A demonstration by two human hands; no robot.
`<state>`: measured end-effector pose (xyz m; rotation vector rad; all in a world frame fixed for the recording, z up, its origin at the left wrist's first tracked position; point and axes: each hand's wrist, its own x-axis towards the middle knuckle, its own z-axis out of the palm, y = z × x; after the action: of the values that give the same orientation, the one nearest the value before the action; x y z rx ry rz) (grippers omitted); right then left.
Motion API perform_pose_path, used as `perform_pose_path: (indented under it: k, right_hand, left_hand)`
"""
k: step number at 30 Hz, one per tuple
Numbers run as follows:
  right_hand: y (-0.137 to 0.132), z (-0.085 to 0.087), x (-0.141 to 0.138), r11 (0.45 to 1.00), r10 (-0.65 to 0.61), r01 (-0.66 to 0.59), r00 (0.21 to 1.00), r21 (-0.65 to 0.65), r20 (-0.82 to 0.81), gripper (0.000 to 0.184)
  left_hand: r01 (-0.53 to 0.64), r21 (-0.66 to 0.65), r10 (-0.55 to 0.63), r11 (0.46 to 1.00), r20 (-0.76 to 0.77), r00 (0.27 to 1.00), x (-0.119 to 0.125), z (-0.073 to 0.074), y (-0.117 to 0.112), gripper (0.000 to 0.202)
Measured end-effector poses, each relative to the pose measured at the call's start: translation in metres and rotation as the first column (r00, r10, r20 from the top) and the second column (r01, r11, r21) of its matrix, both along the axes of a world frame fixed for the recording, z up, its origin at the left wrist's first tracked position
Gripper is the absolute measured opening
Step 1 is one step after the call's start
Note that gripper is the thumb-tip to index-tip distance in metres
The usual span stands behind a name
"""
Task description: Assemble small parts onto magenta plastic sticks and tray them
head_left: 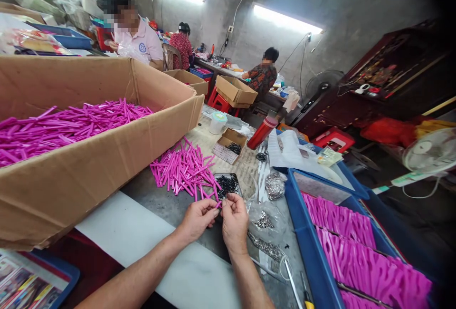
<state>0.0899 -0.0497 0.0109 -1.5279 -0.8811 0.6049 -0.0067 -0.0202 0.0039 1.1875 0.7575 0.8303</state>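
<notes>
My left hand (198,218) and my right hand (234,221) meet over the table, fingers pinched together. Between them shows the tip of a small pink plastic piece (218,203); the left fingers grip it. What the right fingers pinch is too small to name. Just beyond the hands lies a loose pile of pink plastic sticks (183,168) and a small tray of tiny black parts (227,185). Bags of small silver metal parts (264,221) lie to the right of my hands.
A big cardboard box (89,166) full of pink sticks fills the left. A blue bin (313,256) with stacked pink pieces stands at the right. A red bottle (261,133), a small carton (230,145) and a plastic jar (217,122) stand further back. Three people work at far tables.
</notes>
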Motion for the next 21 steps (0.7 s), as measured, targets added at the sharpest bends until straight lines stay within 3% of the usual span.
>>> perform_pose_path:
  k: [6,14,21]
  right_hand:
    - [0.0,-0.004,-0.002,0.999,-0.029,0.029,0.999,-0.015,0.017,0.02]
    - [0.001,-0.003,-0.004,0.998,0.051,-0.046,0.983,0.031,-0.179,0.022]
    - [-0.005,-0.007,0.0,0.996,0.056,-0.054,0.998,0.074,-0.024,0.02]
  left_hand:
    - [-0.034,0.061,0.037,0.998,-0.059,0.998,0.001,-0.004,-0.001,0.012]
    - [0.014,-0.053,-0.015,0.999,-0.023,1.0,0.001,0.004,-0.003,0.013]
    - [0.106,-0.118,-0.105,0.987,0.015,0.994,-0.002,0.004,-0.001,0.018]
